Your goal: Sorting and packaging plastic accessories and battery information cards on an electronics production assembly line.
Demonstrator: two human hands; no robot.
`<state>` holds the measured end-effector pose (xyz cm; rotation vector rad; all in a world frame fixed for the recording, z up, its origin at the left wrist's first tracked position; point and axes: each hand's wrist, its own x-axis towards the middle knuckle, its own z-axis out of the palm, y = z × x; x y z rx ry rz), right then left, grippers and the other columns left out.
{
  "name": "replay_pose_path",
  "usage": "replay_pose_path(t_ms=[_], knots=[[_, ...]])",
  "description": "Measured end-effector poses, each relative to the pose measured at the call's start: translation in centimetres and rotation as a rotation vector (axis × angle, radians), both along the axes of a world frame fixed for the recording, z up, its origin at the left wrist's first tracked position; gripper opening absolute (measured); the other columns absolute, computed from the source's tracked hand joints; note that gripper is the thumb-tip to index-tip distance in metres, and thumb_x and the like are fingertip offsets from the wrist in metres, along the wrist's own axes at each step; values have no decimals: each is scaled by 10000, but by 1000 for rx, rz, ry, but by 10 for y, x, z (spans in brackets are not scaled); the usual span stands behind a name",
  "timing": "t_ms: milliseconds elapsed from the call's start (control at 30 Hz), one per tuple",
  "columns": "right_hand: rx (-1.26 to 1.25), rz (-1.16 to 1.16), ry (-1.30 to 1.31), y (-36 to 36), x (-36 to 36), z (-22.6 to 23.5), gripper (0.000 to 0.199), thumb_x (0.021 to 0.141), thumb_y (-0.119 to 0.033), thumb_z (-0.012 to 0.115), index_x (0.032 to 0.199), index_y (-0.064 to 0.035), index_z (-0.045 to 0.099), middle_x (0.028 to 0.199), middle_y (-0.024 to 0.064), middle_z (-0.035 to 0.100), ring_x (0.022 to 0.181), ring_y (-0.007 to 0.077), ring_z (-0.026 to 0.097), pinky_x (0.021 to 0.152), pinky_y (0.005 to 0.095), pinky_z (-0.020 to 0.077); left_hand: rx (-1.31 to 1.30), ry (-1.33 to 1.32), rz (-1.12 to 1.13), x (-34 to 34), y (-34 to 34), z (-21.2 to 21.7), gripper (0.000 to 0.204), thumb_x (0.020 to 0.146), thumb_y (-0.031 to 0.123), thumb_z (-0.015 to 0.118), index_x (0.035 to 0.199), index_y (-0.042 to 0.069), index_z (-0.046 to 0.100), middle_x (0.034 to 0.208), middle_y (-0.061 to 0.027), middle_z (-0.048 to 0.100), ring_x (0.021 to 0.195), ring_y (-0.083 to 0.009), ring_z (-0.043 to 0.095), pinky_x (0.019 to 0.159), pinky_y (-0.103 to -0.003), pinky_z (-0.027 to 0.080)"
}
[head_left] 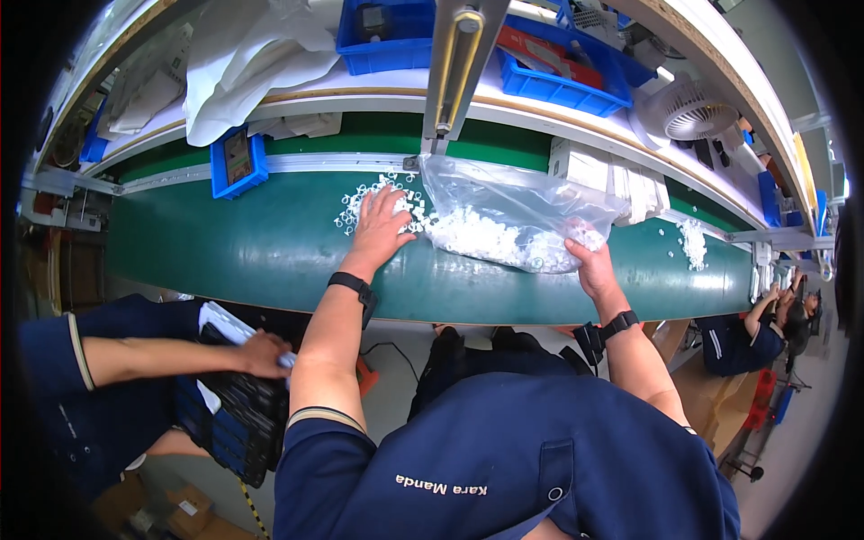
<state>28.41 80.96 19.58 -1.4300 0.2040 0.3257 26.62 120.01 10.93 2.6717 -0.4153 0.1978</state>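
A loose pile of small white plastic parts (349, 212) lies on the green work table, some of them ring-shaped. Over this pile rests my left hand (382, 223), palm down with its fingers spread. To its right is a large clear plastic bag (504, 193) lying on its side, with many more white parts (481, 236) inside. My right hand (589, 259) grips the bag at its right end, the thumb in front and the other fingers partly hidden by the plastic. The bag's left end lies close beside the loose pile.
Another white heap (692, 245) lies farther right on the green table (225, 252). A small blue bin (239, 164) stands at the back left, white cartons (607, 175) behind the bag. A metal post (461, 81) rises behind it. At left, a co-worker's hand (263, 354) is near a black crate (238, 414).
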Motion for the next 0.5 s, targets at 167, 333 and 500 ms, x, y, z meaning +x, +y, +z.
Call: replay_pose_path(t_ms=[167,333,500], knots=[[15,-72,28,-21,-9,-12,415,795,25,657,1201,-12,579,1135,63,624,1064,181,570,953,299,425,15,-17,59,-8,2,3,308,673,201,792,920,138,619,1370,-110,422,1350,-335,301,1100,-518,222],[19,-100,60,-42,-16,-21,426,807,18,643,1222,-17,556,1155,64,611,1085,192,561,972,316,417,-93,-69,120,-30,-37,9,419,709,83,689,1116,134,601,1356,-133,422,1305,-352,339,1077,-526,241],[17,-112,43,-74,-26,-23,425,815,20,626,1230,-26,546,1184,60,595,1110,197,551,982,325,416,-145,-9,49,-45,-95,6,485,713,65,638,1192,102,568,1312,-128,459,1253,-339,388,1066,-496,277]])
